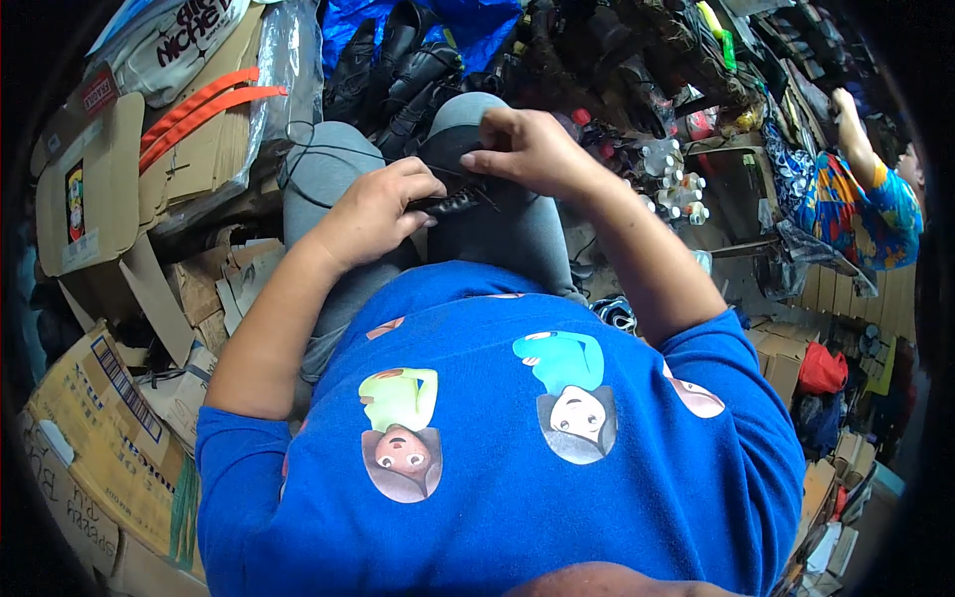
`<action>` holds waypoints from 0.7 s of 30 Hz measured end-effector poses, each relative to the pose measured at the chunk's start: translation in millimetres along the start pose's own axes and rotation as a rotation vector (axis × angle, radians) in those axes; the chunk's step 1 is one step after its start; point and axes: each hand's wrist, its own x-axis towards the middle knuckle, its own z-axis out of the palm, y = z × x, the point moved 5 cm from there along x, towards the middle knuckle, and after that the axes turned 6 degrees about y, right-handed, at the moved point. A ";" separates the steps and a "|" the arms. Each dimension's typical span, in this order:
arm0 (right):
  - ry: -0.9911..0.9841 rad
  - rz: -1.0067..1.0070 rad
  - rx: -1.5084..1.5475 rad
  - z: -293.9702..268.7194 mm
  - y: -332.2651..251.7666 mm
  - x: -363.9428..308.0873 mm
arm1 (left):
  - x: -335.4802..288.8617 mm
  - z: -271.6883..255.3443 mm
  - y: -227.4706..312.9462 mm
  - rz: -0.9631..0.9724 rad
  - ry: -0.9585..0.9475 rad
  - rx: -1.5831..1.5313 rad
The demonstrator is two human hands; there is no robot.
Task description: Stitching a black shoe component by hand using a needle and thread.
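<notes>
A black shoe [460, 202] lies across my lap, partly covered by my hands; its eyelets and lacing show between them. My left hand [383, 207] is closed at the near left side of the shoe, thumb and fingers gripping its edge. Above the shoe's right side, my right hand [525, 149] is closed in a pinch, with thin black lace at its fingertips. A long loose loop of black shoelace [343, 145] trails left over my grey-trousered knee [323, 164].
Several black shoes [398, 75] lie on blue sheeting [487, 25] beyond my knees. Cardboard boxes [104, 199] and orange straps [209, 104] stand at left. Small bottles [681, 189] cluster at right, near another person in a colourful shirt [860, 209].
</notes>
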 end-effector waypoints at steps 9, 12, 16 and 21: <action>0.284 -0.041 0.022 -9.5 6.2 -19.6 | 25.4 -31.4 -7.2 -0.088 0.068 -0.130; -0.085 0.106 0.138 8.5 6.6 -26.8 | 47.0 -16.3 -10.8 -0.121 0.068 -0.228; -0.185 0.029 0.100 5.7 -2.5 -33.6 | 68.1 4.3 -18.5 -0.092 -0.020 -0.169; -0.076 0.164 0.440 -35.4 -6.8 -61.3 | 75.4 7.0 -27.3 -0.259 -0.151 -0.443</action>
